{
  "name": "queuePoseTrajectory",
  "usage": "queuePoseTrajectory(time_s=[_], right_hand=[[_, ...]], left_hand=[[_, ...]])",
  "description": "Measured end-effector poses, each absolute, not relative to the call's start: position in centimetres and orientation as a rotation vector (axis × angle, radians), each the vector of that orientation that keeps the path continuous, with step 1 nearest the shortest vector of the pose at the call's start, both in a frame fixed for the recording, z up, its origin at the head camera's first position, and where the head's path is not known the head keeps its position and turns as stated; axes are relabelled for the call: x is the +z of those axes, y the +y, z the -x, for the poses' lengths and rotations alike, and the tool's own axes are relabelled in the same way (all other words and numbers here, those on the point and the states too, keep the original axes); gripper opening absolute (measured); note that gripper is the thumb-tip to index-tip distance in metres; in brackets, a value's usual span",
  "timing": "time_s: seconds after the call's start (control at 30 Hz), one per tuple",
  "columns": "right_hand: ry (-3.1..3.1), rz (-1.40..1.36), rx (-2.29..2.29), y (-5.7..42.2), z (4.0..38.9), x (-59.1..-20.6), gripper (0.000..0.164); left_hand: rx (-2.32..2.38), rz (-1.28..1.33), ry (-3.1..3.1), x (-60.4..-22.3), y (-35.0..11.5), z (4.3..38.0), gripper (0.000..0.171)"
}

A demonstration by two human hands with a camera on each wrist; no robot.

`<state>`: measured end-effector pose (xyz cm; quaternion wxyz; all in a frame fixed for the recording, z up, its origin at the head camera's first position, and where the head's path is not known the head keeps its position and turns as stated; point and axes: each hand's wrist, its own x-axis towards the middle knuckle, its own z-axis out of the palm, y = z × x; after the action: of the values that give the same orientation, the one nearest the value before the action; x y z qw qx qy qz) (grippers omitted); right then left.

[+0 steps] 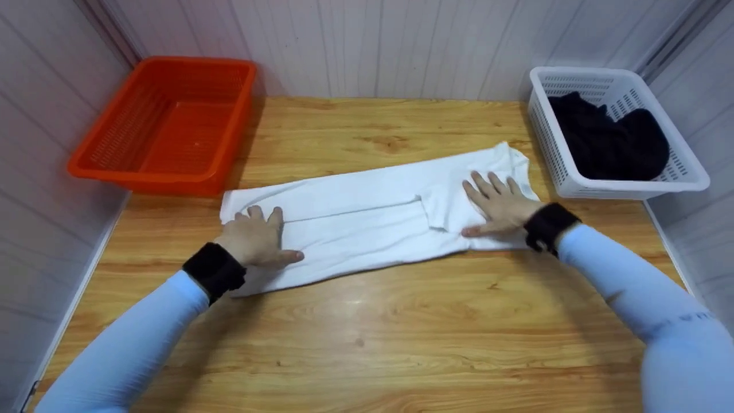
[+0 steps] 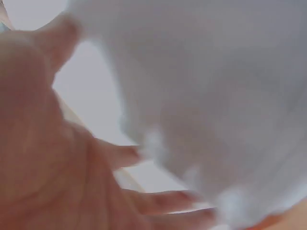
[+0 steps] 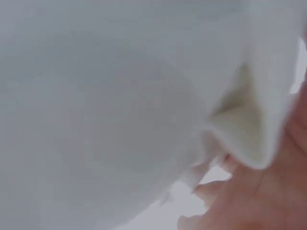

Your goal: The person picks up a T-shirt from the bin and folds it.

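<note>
A white short-sleeved shirt [image 1: 355, 229] lies folded into a long strip across the table, its neckline at the right end and a sleeve turned in on top. On its left end rests my left hand [image 1: 252, 238], thumb pointing inward along the cloth. My right hand [image 1: 496, 203] lies with fingers spread over the cloth near the neckline. In the left wrist view, blurred white cloth [image 2: 216, 105] fills the area beyond the fingertips [image 2: 168, 201]. The right wrist view shows a fold of white cloth [image 3: 240, 139] close to my palm [image 3: 268, 196].
An orange plastic basket [image 1: 235, 137] stands at the back left of the wooden table [image 1: 367, 344]. At the back right, a white basket [image 1: 631, 188] contains dark cloth [image 1: 613, 137]. Pale panel walls [image 1: 378, 46] enclose the back and both sides.
</note>
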<state>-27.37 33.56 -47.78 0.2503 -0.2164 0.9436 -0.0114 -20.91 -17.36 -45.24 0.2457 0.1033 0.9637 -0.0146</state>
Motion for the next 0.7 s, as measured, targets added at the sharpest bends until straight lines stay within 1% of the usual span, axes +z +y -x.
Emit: queuePoseTrajectory(time_s=[0.13, 0.2, 0.23, 0.3, 0.37, 0.4, 0.43, 0.5, 0.57, 0.7], right_hand=[[2.567, 0.597, 0.060, 32.8, 31.4, -46.2, 0.132], [2.581, 0.587, 0.142, 31.7, 32.2, -44.7, 0.127], [2.599, 0.575, 0.163, 31.0, 32.2, -44.1, 0.120], [2.664, 0.529, 0.149, 29.5, 31.7, -43.1, 0.096], [2.746, 0.462, 0.101, 27.8, 30.8, -42.8, 0.072], [2.779, 0.421, 0.069, 27.1, 30.3, -43.0, 0.064], [2.813, 0.395, 0.041, 26.4, 29.9, -43.4, 0.062], [2.860, 0.363, 0.027, 25.3, 29.3, -44.4, 0.070], [2.903, 0.358, 0.028, 24.6, 29.2, -45.6, 0.073], [2.989, 0.336, 0.022, 24.0, 30.0, -47.1, 0.069]], left_hand=[[-0.186, -0.287, 2.710, -44.0, -16.1, 21.0, 0.110], [-0.214, -0.353, 2.755, -44.1, -15.8, 21.2, 0.106], [-0.204, -0.417, 2.771, -44.2, -15.7, 21.3, 0.103], [-0.156, -0.561, 2.779, -44.7, -15.7, 21.5, 0.096], [-0.076, -0.697, 2.765, -45.2, -15.9, 21.9, 0.090], [-0.037, -0.736, 2.752, -45.4, -16.0, 22.0, 0.089], [-0.004, -0.754, 2.740, -45.5, -16.0, 22.2, 0.089], [0.009, -0.755, 2.726, -45.7, -16.1, 22.3, 0.091], [-0.019, -0.769, 2.716, -45.7, -16.0, 22.2, 0.093], [-0.082, -0.781, 2.675, -45.6, -14.9, 20.7, 0.091]])
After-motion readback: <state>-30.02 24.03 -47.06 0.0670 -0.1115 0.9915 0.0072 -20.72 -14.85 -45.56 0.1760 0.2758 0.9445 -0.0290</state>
